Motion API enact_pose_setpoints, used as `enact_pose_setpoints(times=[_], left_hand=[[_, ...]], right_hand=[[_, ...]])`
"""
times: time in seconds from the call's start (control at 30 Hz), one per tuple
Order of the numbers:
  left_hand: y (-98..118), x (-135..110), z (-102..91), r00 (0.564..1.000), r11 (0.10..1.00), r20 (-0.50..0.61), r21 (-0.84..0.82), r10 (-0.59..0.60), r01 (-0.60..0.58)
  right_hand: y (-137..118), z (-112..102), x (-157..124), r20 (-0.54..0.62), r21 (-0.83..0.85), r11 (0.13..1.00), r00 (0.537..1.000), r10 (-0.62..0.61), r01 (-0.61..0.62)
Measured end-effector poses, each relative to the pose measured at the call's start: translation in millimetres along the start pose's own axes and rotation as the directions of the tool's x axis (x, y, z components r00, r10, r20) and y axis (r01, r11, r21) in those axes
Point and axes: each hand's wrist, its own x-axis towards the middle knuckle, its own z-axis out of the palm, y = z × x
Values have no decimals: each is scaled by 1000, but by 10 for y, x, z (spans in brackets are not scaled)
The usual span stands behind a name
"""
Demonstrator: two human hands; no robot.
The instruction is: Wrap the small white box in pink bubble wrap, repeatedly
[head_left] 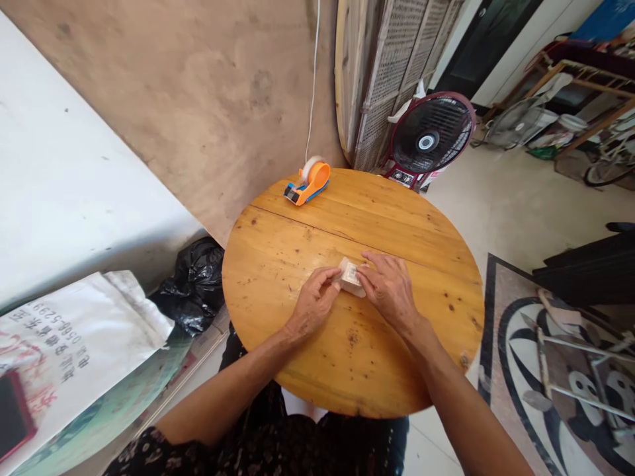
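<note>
Over the middle of the round wooden table (347,357), a small whitish box-shaped packet (351,280) sits between my two hands. Its wrapping looks clear and shiny, and what it contains is too small to make out. My left hand (313,301) pinches the packet's left end between thumb and fingers. On the other end, my right hand (389,284) presses its thumb against the packet, with the index finger reaching past the far side. Fingers partly cover both ends of it.
An orange and blue tape dispenser (315,177) holding a roll stands at the table's far left edge. Behind the table is a dark red fan (427,140). Left of it lie a black plastic bag (196,281) and a white printed sack (74,330).
</note>
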Motion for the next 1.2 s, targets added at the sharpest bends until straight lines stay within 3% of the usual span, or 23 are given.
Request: enact_pose_setpoints(times=[0.3, 0.47, 0.67, 0.9, 1.2], left_hand=[[32, -24, -6, 994, 985, 2, 137, 107, -106], [51, -72, 1, 964, 886, 102, 378, 247, -267], [9, -72, 5, 959, 861, 125, 423, 254, -283], [9, -72, 13, 945, 848, 126, 416, 302, -327], [22, -67, 6, 932, 843, 113, 400, 346, -361]], right_hand=[[2, 51, 79, 48, -66, 994, 995, -88, 91], [54, 47, 133, 45, -1, 1000, 999, -31, 31], [170, 19, 283, 117, 145, 984, 989, 90, -107], [321, 107, 400, 208, 464, 815, 937, 280, -347], [190, -74, 479, 229, 589, 717, 928, 294, -373]])
